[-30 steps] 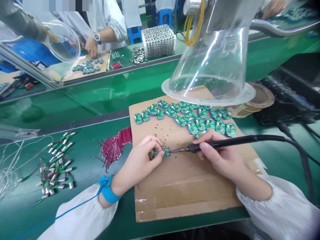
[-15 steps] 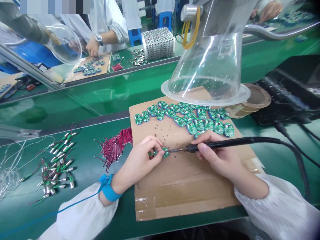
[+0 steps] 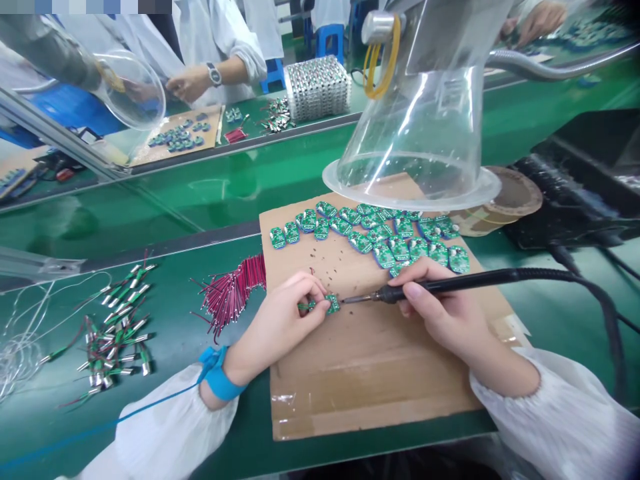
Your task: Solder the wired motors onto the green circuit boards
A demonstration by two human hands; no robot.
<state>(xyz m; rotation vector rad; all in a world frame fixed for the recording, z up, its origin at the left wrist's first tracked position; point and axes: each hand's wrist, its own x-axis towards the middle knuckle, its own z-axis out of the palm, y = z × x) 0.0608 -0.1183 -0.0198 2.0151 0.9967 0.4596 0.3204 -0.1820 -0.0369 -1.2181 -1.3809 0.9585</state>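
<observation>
Pinched between the fingertips of my left hand (image 3: 293,310) is a small green circuit board (image 3: 333,303), partly covered by the fingers. My right hand (image 3: 440,307) grips the black handle of a soldering iron (image 3: 395,293) like a pen. The iron's metal tip points left and ends right beside the board's right edge; whether they touch I cannot tell. Beneath both hands lies a brown cardboard sheet (image 3: 380,373). Many similar green boards (image 3: 380,233) are spread over its far part, with dark specks nearer my left hand.
A clear fume hood (image 3: 415,147) hangs over the boards. Left of the cardboard lie a bundle of red and black wires (image 3: 227,297) and a heap of metal parts with green leads (image 3: 117,333). A round container (image 3: 505,200) stands at the right. Across the partition a co-worker's hand (image 3: 193,83) shows.
The soldering iron's tip has drawn slightly right, away from the board, with my right hand. The co-worker's hand has lifted off the boards opposite.
</observation>
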